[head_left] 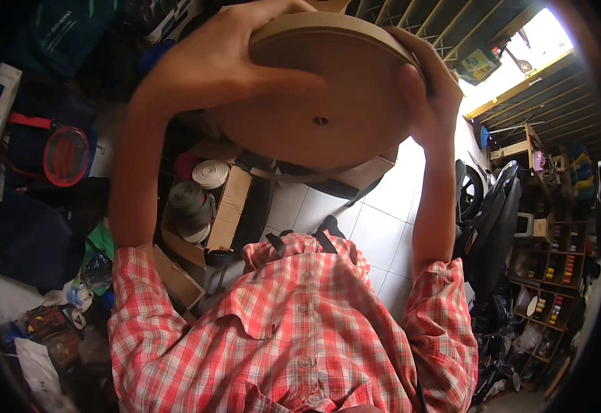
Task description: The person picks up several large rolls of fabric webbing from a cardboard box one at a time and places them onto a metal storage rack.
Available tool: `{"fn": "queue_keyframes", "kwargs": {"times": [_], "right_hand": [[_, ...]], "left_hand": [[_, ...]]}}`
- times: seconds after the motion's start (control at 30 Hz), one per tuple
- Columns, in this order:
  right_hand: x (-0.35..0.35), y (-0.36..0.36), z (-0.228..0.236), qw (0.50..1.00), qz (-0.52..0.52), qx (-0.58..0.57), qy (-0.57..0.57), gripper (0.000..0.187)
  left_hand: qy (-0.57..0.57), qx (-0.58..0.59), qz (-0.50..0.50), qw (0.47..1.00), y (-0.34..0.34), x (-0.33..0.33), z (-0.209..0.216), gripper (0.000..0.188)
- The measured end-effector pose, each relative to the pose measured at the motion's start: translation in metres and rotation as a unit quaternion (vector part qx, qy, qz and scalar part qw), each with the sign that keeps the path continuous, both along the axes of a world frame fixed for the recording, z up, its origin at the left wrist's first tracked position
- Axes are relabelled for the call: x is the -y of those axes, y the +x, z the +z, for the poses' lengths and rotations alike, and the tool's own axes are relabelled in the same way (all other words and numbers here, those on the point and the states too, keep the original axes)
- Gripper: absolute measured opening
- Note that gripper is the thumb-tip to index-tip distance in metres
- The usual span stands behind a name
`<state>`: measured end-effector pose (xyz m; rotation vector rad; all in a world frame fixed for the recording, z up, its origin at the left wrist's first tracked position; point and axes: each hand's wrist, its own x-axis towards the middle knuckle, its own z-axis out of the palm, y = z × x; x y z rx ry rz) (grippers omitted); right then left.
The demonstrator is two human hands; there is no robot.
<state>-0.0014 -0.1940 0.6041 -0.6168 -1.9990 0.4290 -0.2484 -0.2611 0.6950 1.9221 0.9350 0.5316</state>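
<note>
A wide, flat roll of tan webbing (283, 131) is held up in front of me, its round face tilted toward me and a small hole at its middle. My left hand (225, 65) grips its left side, with the thumb lying across the face and the fingers over the top rim. On the opposite side my right hand (433, 93) is closed round the rim, thumb on the face. The far fingers of both hands are partly hidden behind the roll. A band of the same tan colour runs along the roll's lower edge.
Below the roll, a cardboard box (228, 210) holds a white roll (211, 174) and a dark green roll (190, 201). Bags and clutter, including a red-rimmed clear pouch (66, 157), crowd the left. At right are a motorcycle (497, 206) and a wooden rack (552, 275) of thread spools.
</note>
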Motion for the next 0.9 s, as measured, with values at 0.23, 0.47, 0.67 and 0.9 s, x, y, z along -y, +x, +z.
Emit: {"fn": "queue_keyframes", "kwargs": {"times": [0.23, 0.47, 0.67, 0.9], "right_hand": [[-0.053, 0.021, 0.000, 0.995, -0.025, -0.079, 0.062, 0.042], [-0.061, 0.019, 0.032, 0.987, -0.157, -0.033, -0.011, 0.046], [-0.132, 0.050, 0.019, 0.965, 0.008, -0.259, -0.050, 0.025], [-0.167, 0.070, 0.017, 0.965, -0.021, -0.254, -0.062, 0.024]], "left_hand": [[0.231, 0.070, 0.319, 0.917, 0.033, -0.033, -0.063, 0.047], [0.276, 0.174, 0.410, 0.852, 0.061, -0.049, -0.058, 0.044], [0.275, 0.225, 0.454, 0.817, 0.091, -0.086, -0.053, 0.043], [0.256, 0.250, 0.484, 0.799, 0.123, -0.109, -0.057, 0.045]]}}
